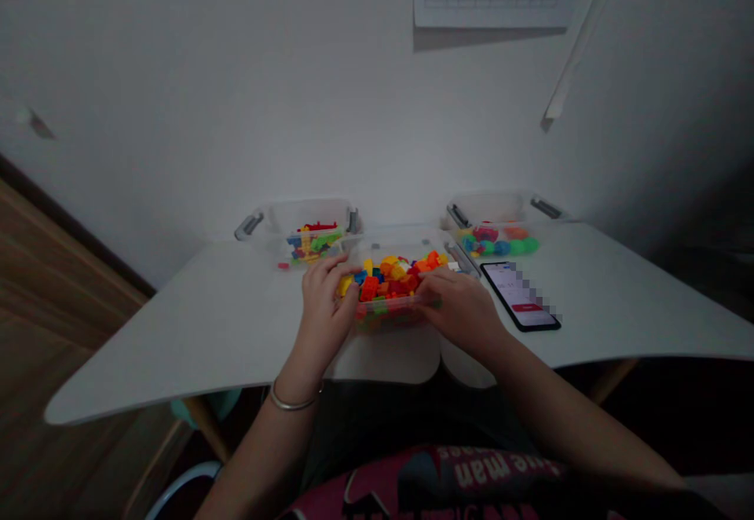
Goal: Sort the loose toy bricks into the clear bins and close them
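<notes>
A clear plastic box point(406, 237) full of several coloured building bricks point(393, 275) stands at the near middle of the white table point(194, 324). My left hand point(325, 300) rests at the box's near left corner, fingers curled over the rim among the bricks. My right hand point(459, 304) lies at the near right side, fingers bent against the wall. Whether either hand pinches a brick is hidden. A metal bangle circles my left wrist.
A second clear box point(276, 221) with bricks stands behind to the left, a third point(500, 206) with coloured balls behind to the right. A phone point(519, 296) lies screen up beside my right hand. A wall is close behind the table. Wooden floor shows at left.
</notes>
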Action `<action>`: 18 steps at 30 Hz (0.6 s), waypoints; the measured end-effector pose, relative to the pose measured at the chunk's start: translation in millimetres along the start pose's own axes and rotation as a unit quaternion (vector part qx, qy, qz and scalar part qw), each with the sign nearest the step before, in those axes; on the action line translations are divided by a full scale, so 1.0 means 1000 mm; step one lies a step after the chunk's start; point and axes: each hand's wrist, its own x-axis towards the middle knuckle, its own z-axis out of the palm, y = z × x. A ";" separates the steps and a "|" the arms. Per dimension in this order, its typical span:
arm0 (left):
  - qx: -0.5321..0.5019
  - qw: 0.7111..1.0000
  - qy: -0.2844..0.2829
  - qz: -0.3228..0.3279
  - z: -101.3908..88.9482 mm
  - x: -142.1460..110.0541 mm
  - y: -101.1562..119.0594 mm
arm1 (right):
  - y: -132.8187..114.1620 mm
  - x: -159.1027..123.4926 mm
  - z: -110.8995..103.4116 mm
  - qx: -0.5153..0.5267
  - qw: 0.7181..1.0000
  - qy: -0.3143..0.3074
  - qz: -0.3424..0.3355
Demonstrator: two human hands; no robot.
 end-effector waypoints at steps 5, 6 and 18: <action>0.035 0.999 0.010 0.006 -0.006 -0.002 -0.003 | -0.003 -0.002 -0.005 -0.014 0.998 -0.036 -0.040; 0.043 0.999 0.008 0.003 -0.008 -0.003 -0.004 | 0.000 -0.002 -0.007 0.001 0.997 -0.049 -0.058; 0.120 0.992 0.007 0.033 -0.017 -0.003 0.014 | 0.082 0.013 0.013 0.210 0.968 0.114 0.076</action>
